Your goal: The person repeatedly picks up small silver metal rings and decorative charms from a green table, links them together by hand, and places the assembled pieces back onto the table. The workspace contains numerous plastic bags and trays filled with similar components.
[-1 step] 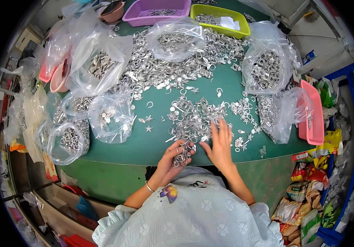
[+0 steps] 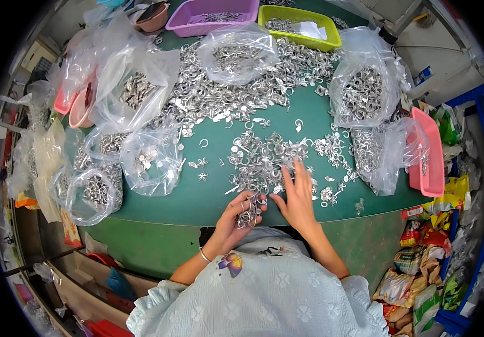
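My left hand (image 2: 235, 220) is cupped at the table's near edge, its fingers curled round a clump of silver metal rings (image 2: 249, 215). Just beyond it lies a small heap of loose silver ring pieces (image 2: 256, 163). Over the right side of that heap my right hand (image 2: 299, 196) is stretched out, fingers apart, the fingertips at the pieces. No piece shows in its grasp. To its right is a smaller scatter of rings and flower-shaped pieces (image 2: 332, 149). A few flower-shaped pieces (image 2: 202, 163) lie left of the heap.
A large spread of silver pieces (image 2: 208, 92) covers the far part of the green table (image 2: 197, 205). Filled clear bags (image 2: 153, 180) stand left, others (image 2: 365, 84) right. A purple basin (image 2: 174, 23), a yellow-green basin (image 2: 332, 40) and a pink tray (image 2: 434, 163) border the work area.
My right hand has shifted very slightly left and nearer, its fingertips drawing back a little over the heap. The left hand keeps its place with the rings.
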`<action>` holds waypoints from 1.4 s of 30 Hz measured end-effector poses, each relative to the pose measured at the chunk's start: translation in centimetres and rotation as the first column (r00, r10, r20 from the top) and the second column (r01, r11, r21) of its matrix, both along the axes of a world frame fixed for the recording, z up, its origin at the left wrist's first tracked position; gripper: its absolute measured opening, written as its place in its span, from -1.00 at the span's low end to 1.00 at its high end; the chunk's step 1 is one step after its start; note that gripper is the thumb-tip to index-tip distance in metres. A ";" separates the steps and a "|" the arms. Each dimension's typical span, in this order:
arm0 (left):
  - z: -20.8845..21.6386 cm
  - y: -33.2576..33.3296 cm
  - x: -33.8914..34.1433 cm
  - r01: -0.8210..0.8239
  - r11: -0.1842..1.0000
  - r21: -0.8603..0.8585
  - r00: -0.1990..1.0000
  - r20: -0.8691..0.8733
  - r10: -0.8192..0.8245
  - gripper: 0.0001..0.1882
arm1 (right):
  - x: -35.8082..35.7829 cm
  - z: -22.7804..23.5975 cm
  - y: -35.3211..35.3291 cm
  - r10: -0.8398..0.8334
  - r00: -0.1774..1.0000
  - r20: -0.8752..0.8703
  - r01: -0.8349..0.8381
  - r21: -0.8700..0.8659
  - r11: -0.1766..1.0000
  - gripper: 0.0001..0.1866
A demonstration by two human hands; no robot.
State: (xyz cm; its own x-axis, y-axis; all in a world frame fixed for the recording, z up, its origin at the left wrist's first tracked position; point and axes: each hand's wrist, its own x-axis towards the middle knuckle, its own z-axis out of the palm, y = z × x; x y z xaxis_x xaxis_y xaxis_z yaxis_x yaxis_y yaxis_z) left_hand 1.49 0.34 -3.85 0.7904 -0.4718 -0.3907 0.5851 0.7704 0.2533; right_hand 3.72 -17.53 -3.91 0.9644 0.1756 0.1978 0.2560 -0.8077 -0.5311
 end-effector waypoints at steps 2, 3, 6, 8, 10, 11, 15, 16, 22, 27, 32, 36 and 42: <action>0.2 -0.7 -0.1 -0.011 0.999 0.042 1.000 -0.027 0.012 -0.75 | 0.7 0.2 -0.1 0.157 0.988 0.012 -0.157 0.068 0.985 -0.37; 0.4 -0.9 0.0 -0.018 0.998 0.058 0.998 -0.065 0.022 -0.76 | 1.2 0.2 -0.3 0.262 0.965 0.018 -0.262 0.075 0.962 -0.39; 0.7 -1.4 0.1 -0.034 0.997 0.075 0.993 -0.114 0.043 -0.76 | 2.2 0.7 0.3 0.427 0.903 0.056 -0.430 0.101 0.897 -0.48; 0.7 -1.5 0.1 -0.036 0.998 0.047 0.998 -0.057 0.038 -0.76 | 3.2 0.8 0.7 0.502 0.862 0.064 -0.506 0.062 0.860 -0.49; 1.6 -1.9 0.1 -0.050 0.986 0.158 0.999 -0.009 0.052 -0.78 | 3.8 0.6 0.6 0.464 0.878 0.118 -0.479 0.230 0.847 -0.64; 1.9 -1.9 0.0 -0.062 0.975 0.213 0.998 0.016 0.060 -0.79 | 4.0 0.5 -0.1 0.446 0.888 0.116 -0.459 0.291 0.839 -0.68; 2.3 -1.3 0.1 0.095 0.949 0.299 0.980 0.138 -0.142 -0.80 | 5.8 1.3 -4.3 0.010 0.999 0.051 -0.033 0.490 0.871 -0.88; 3.0 -1.4 0.3 0.136 0.941 0.309 0.976 0.122 -0.181 -0.81 | 6.8 0.6 -5.8 -0.093 0.983 0.157 0.023 0.395 0.918 -0.89; 2.0 -1.9 0.1 0.324 0.922 0.210 0.920 0.156 -0.359 -0.81 | 7.8 0.2 -6.6 -0.048 0.974 0.221 0.092 -0.190 0.977 -0.67; 1.4 -1.2 0.0 0.290 0.935 0.205 0.941 0.114 -0.317 -0.82 | 6.0 1.9 -2.4 0.247 0.959 0.138 -0.244 -0.039 0.969 -0.66; 2.5 -0.8 0.1 0.242 0.938 0.249 0.955 0.110 -0.276 -0.85 | 6.0 1.1 -4.1 0.138 0.983 0.125 -0.127 -0.097 0.987 -0.73; 2.2 -0.5 0.3 0.254 0.941 0.225 0.951 0.120 -0.285 -0.86 | 6.3 2.5 -2.2 0.159 0.980 0.121 -0.170 0.085 0.982 -0.73; 1.8 0.0 0.1 0.259 0.954 0.152 0.931 0.224 -0.288 -0.87 | 7.0 0.7 -3.1 0.204 0.957 0.204 -0.147 -0.264 0.953 -0.80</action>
